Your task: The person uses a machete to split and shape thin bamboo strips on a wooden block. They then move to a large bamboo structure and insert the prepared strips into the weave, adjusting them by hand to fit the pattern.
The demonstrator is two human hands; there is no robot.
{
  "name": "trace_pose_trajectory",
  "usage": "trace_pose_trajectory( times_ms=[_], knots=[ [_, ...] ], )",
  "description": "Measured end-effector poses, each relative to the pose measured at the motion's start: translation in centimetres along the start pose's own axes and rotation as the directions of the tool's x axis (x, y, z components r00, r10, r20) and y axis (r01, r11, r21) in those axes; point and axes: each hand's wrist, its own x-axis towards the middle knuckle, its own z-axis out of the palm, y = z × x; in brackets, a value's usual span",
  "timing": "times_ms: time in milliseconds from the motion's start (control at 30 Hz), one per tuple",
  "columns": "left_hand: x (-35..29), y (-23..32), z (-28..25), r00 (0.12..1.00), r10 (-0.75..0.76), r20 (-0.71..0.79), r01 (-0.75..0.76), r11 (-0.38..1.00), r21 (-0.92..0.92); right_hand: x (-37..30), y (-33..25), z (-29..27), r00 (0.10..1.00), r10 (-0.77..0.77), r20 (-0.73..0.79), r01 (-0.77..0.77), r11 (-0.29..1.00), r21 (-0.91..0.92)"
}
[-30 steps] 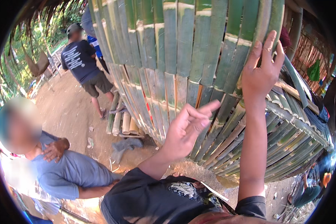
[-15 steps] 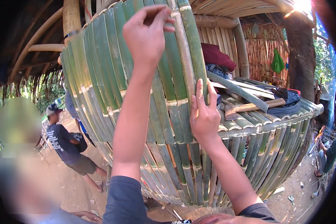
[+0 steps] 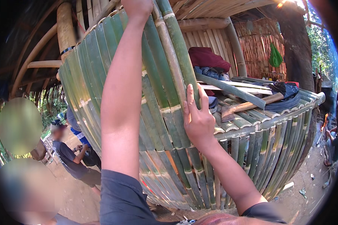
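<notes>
My left hand [image 3: 138, 8] is raised to the top edge of the picture, in front of the upper ends of the bamboo. Its fingers lie outside the frame, so what it touches is hidden. My right hand [image 3: 199, 125] rests against the lower part of a green bamboo slat [image 3: 180, 48], at the right edge of the wall. Index and middle fingers are stretched out along the slat, with the thumb spread to the left; the other fingers are hidden. Beside that slat runs a paler bamboo strip [image 3: 171, 52]. Upright split-bamboo slats [image 3: 95, 56] form the curved wall.
On the bamboo platform [image 3: 248, 125] to the right lie an axe-like tool with a wooden handle [image 3: 259, 103], loose slats [image 3: 233, 90], coiled black tubing [image 3: 285, 107] and maroon cloth [image 3: 208, 59]. A person in a dark shirt [image 3: 72, 157] stands left. Flames [image 3: 324, 122] show far right.
My left hand has risen, so its fingers have left the frame. My right hand stays against the slat. The view has shifted slightly, and the person at left has turned and bent their arms.
</notes>
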Motion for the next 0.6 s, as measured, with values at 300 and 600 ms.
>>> trace_pose_trajectory(
  times_ms=[300,600],
  knots=[
    [-0.8,-0.5,1.3,0.997,0.066,-0.035,-0.065,0.998,0.016,0.0,0.4,0.2,0.999,-0.029,-0.026,0.029,1.000,-0.002],
    [-1.0,-0.7,1.6,0.984,0.168,-0.065,-0.168,0.986,0.001,0.1,0.2,-0.1,0.999,-0.033,-0.012,0.032,0.998,-0.058]
  ],
)
